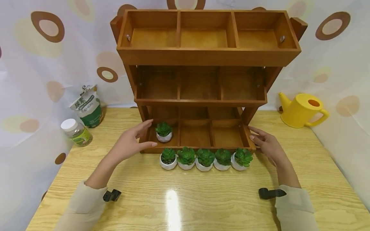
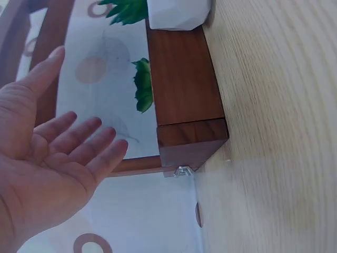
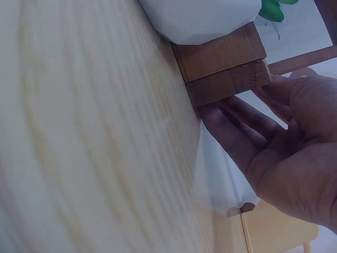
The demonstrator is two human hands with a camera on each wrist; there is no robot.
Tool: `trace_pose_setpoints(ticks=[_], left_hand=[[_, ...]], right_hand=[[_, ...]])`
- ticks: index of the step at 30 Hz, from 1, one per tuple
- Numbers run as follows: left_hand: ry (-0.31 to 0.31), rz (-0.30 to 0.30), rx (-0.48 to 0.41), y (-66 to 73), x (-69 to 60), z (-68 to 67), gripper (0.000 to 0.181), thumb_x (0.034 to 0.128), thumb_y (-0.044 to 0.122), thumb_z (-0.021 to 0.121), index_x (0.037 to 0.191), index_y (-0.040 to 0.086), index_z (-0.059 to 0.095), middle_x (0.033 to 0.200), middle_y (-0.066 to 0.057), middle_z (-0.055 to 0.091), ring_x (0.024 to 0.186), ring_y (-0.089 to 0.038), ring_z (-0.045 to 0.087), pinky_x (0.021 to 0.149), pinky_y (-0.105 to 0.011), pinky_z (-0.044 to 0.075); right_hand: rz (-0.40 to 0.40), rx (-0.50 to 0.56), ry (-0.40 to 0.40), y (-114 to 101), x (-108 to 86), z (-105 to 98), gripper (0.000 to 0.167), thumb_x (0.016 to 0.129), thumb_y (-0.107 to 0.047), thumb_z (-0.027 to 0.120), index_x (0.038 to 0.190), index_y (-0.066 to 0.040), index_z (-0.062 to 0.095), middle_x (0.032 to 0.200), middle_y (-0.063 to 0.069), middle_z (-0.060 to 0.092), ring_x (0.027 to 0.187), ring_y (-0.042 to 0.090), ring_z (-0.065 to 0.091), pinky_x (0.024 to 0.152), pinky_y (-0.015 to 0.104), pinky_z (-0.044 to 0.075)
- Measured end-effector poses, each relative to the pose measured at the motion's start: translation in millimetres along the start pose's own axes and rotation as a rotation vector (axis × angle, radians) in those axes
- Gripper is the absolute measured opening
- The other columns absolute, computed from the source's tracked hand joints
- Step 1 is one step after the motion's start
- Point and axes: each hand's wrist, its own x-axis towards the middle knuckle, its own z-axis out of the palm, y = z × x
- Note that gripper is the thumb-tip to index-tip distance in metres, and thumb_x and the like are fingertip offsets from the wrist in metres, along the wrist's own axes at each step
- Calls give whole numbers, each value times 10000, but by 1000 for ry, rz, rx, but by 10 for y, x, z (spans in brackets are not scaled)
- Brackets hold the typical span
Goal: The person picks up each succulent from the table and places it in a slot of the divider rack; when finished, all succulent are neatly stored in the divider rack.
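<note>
A brown three-tier wooden rack (image 1: 208,57) stands against the backdrop, each tier divided into compartments. My left hand (image 1: 130,141) is beside the left end of the bottom tier, fingers spread; the left wrist view shows its palm with nothing in it. My right hand (image 1: 267,144) touches the right end of that tier, fingertips against the wooden end piece (image 3: 229,81). One potted succulent (image 1: 164,132) in a white faceted pot sits in the bottom left compartment. Several more potted succulents (image 1: 204,160) line the table along the rack's front.
On the left stand a white-capped jar (image 1: 77,133) and a green-and-white bag (image 1: 89,109) closed with a clip. A yellow watering can (image 1: 302,110) is at the back right. Patterned cloth (image 1: 341,73) hangs behind the wooden table (image 1: 216,202).
</note>
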Motion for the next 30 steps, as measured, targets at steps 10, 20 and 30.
trace_pose_setpoints(ticks=[10, 20, 30], left_hand=[[-59, 39, -66, -81, -259, 71, 801, 878, 471, 768, 1566, 261, 413, 1551, -41, 503, 1378, -341, 536, 1106, -540, 446], [-109, 40, -179, -128, -418, 186, 718, 892, 385, 776, 1519, 199, 481, 1493, -111, 561, 1323, -334, 589, 1046, -468, 516], [-201, 14, -248, -151, -396, 311, 706, 890, 327, 792, 1501, 139, 494, 1499, -137, 545, 1319, -367, 585, 1025, -401, 537]], right_hand=[[-16, 3, 0, 3, -7, 14, 608, 1078, -423, 449, 1622, -216, 274, 1539, 249, 457, 1298, 311, 601, 906, 304, 587], [-10, 11, -4, 2, -7, 12, 598, 1083, -414, 442, 1623, -229, 267, 1561, 243, 430, 1377, 435, 494, 904, 273, 579], [-6, 14, -6, 18, 8, 14, 608, 1079, -427, 443, 1624, -227, 262, 1558, 245, 433, 1375, 432, 497, 924, 322, 584]])
